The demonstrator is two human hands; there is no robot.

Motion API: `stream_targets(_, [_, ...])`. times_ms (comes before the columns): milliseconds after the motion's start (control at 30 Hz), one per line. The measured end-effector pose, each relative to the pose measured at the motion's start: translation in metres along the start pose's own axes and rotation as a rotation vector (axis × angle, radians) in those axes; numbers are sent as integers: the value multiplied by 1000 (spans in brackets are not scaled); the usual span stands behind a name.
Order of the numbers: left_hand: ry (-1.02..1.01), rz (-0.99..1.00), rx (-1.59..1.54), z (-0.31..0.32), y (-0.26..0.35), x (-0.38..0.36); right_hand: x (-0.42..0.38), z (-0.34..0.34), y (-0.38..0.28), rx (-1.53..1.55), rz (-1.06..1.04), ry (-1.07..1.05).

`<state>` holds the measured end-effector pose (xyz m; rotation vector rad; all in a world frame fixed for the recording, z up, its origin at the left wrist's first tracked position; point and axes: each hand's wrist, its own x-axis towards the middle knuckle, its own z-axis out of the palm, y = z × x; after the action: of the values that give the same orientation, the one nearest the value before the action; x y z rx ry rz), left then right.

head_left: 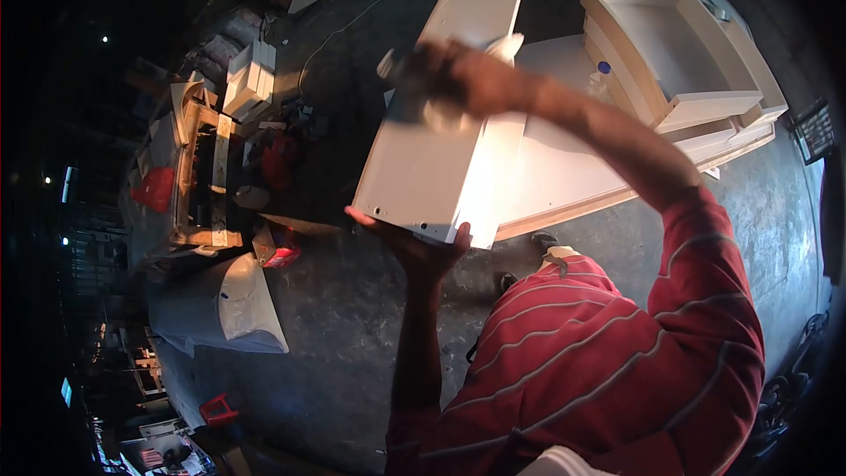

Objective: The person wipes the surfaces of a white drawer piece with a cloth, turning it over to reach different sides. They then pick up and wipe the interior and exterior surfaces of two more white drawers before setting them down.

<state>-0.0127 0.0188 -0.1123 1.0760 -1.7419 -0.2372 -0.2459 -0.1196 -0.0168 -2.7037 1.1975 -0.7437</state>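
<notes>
A long white box-shaped furniture piece (414,176) lies on a wide white panel (564,163), with small dark holes near its close end. My left hand (421,251) grips that end from below, thumb on one side and fingers spread to the other. Over the middle of the piece is my right hand (471,79), its fingers wrapped round a dark tool (419,75) smeared by motion. A pale rounded part (447,115) shows below the tool; its kind cannot be made out. Something white and cloth-like (507,47) sits just behind the right hand.
White curved drawer-like frames (670,44) are stacked at the right end of the panel. Beside them stands a clear bottle with a blue cap (604,68). To the left are a wooden frame (207,167), white blocks (251,79), a wrapped bundle (229,304) and a red stool (218,409).
</notes>
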Motion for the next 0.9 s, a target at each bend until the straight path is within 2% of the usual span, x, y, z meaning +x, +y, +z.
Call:
stream_targets(33, [38,-5,61,-1,5,-1,-8,18,-40,-228,-273,99])
stream_targets(67, [35,-6,66,-3,1,-7,-16,-2,-83,-88,-292,-95])
stream_targets(133, [-383,256,802,-11,-27,-29,-18,30,-101,195,-494,63])
stream_targets(167, [-208,73,421,-12,-58,-50,-13,28,-95,203,-489,37])
stream_targets(200, [-25,-108,41,-12,-39,-31,-7,26,-86,213,-488,8])
stream_targets(233, [61,-101,-23,-4,-12,-19,4,29,-55,17,-557,61])
stream_targets(267, [69,-112,-7,-5,-20,-25,11,-8,-31,-149,-423,-175])
stream_targets(300, [4,-69,77,-10,-35,-37,29,1,18,-472,-450,-206])
stream_targets(333, [-60,-27,160,-14,-44,-45,36,-6,73,-379,-342,-57])
stream_targets(367, [-56,3,255,-16,-45,-47,50,-12,128,-273,-111,-76])
stream_targets(400, [-41,-9,269,-15,-44,-51,51,-35,151,-562,64,-174])
stream_targets(467, [11,87,151,-10,-45,-61,52,-52,186,-590,71,-256])
stream_targets(533, [-27,6,160,-13,-66,-83,50,-44,141,-656,72,-266])
stream_targets(567, [-81,-74,159,-18,-80,-97,42,-2,139,-494,-111,-68])
stream_targets(600, [-86,-71,156,-28,-94,-112,24,-12,81,-363,-281,-82])
stream_targets(633, [-154,-141,107,-41,-109,-127,9,-11,26,-43,-244,-47])
stream_targets(667, [-222,-212,59,-46,-115,-134,4,-1,-10,-192,-494,-44])
stream_targets(700, [-266,-263,18,-52,-116,-136,5,87,-17,49,-643,278])
stream_targets(767, [-267,-313,-35,-58,-114,-136,-16,26,-65,173,-588,58])
stream_targets(800, [-253,-332,-53,-62,-111,-137,-12,19,-56,182,-578,67])
stream_targets(867, [-185,-353,-71,-63,-107,-138,8,8,-14,31,-488,-96])
stream_targets(900, [-146,-359,-82,-63,-104,-138,15,-3,15,29,-367,-54])
